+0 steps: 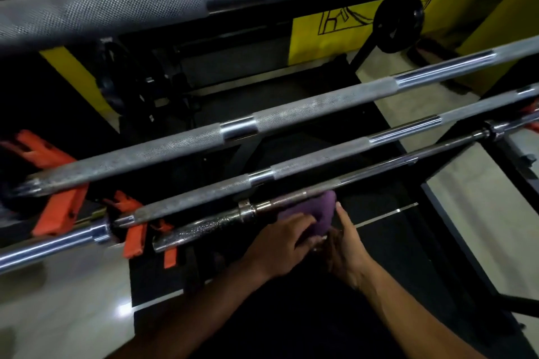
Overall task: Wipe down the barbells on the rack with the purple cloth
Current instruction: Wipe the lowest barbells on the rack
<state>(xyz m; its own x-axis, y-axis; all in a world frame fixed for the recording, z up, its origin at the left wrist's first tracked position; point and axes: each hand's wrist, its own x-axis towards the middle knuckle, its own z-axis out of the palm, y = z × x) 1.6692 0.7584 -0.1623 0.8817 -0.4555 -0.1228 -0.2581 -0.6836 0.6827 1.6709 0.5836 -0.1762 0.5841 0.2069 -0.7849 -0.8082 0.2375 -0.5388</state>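
Observation:
Several steel barbells lie across the rack, slanting from lower left to upper right. The purple cloth (313, 211) is bunched around the thin lowest barbell (408, 160), just right of its collar. My left hand (281, 248) grips the cloth from below and the left, fingers curled into it. My right hand (345, 248) lies against the cloth's right side with its fingers straight and a fingertip on the fabric. Above run a knurled barbell (318, 160), a thicker knurled barbell (180, 148) and a large barbell (131, 6) close to the camera.
Orange rack hooks (62, 201) hold the bar ends at the left, beside a chrome barbell sleeve (52, 248). A black weight plate (398, 26) sits at the upper right by a yellow wall panel (329, 35). Black rack frame (455, 166) and pale floor (481, 201) lie below.

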